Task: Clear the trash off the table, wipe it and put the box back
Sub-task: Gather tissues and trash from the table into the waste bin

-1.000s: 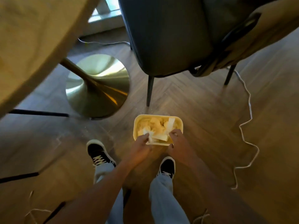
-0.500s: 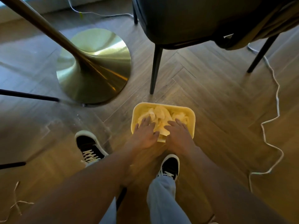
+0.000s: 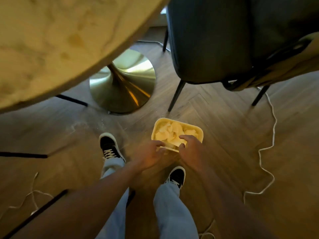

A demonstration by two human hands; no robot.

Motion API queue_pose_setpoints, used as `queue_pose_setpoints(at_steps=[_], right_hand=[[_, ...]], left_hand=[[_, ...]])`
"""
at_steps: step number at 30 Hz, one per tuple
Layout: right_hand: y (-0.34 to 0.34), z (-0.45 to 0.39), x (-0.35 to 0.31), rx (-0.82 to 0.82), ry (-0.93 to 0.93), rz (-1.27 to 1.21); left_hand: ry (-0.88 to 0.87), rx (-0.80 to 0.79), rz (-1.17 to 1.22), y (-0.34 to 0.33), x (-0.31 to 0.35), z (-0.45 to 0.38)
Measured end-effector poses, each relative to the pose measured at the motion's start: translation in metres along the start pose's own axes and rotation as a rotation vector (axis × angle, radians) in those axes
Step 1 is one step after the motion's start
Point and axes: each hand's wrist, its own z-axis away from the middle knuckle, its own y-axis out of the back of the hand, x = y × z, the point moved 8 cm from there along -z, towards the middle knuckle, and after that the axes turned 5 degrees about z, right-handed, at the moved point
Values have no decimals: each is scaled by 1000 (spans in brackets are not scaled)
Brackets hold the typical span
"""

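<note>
The left hand (image 3: 151,155) reaches down to the near rim of the box (image 3: 198,133), its fingers curled over that edge where a scrap of crumpled paper (image 3: 170,133) pokes out; whether they pinch the rim or the paper is hard to tell through the blur. The right hand (image 3: 190,148) is beside it, fingers bent over the same near rim and dipping in among the paper, thumb on the outside, so it seems to grip the rim. The box is a pale yellow tub standing on the wooden floor (image 3: 224,135), filled with the crumpled paper trash. It sits just ahead of the person's right shoe (image 3: 177,175), with the left shoe (image 3: 110,147) off to the side. The bench (image 3: 51,40) looms above at the upper left corner of the scene, a round pale top on a shiny brass pedestal base (image 3: 124,87) that stands on the floor well apart from the box. A dark upholstered chair (image 3: 215,40) stands behind the box, one thin black leg coming down near the box's far corner. A white cord (image 3: 269,144) snakes over the floor to the right of the box.
</note>
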Motion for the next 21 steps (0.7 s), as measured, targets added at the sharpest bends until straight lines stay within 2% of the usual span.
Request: queue_pose_setpoints(at_steps=[6, 13, 18, 21], right_hand=[[62, 44, -81, 31, 60, -29], [125, 97, -170, 32, 103, -112], [150, 124, -241, -12, 158, -146], [155, 131, -290, -92, 227, -99]], left_hand=[[-37, 119, 189, 66, 43, 85], [-114, 348, 337, 156, 83, 178], [-122, 461, 455, 219, 76, 236], [-118, 516, 519, 254, 59, 260]])
